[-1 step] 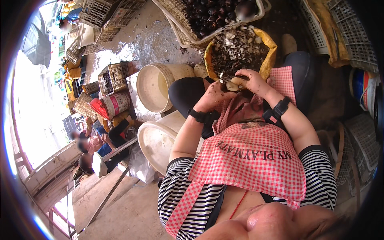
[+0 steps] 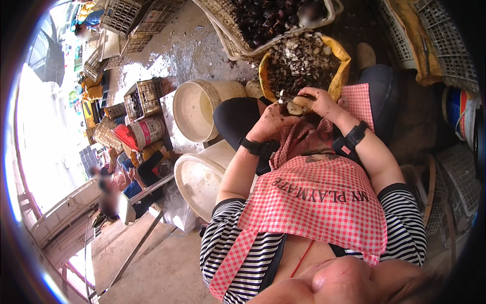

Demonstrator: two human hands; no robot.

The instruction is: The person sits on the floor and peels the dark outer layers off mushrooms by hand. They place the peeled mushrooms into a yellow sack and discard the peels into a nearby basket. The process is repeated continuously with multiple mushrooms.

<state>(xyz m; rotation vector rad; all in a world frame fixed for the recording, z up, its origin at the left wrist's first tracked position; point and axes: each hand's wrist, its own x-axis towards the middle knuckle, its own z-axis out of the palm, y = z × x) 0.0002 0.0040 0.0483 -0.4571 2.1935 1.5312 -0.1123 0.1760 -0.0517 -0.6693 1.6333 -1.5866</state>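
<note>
In front of my lap, my two hands meet over a bag of peelings. My left hand [image 2: 273, 121] is closed, its fingers curled round a pale, partly peeled water chestnut [image 2: 293, 108]. Bent over from the other side, my right hand [image 2: 326, 105] is closed, and its fingers touch a second pale rounded shape [image 2: 304, 101]. Whether a tool lies inside the right fingers is hidden. A small white piece [image 2: 281, 96] sticks up beside the left fingertips. Below the hands is the yellow-rimmed bag [image 2: 344, 63], holding dark and whitish peelings [image 2: 296, 58].
Beyond the bag stands a pale crate [image 2: 223, 30] of dark, unpeeled water chestnuts [image 2: 263, 23]. A white bucket [image 2: 195, 111] and a white tub [image 2: 195, 177] stand at my left. Stacked crates [image 2: 445, 40] are at the far right. Other people [image 2: 134, 182] sit further left.
My hands have shifted very slightly, and the pale water chestnut has turned a little between them. At the left, a seated person has moved slightly.
</note>
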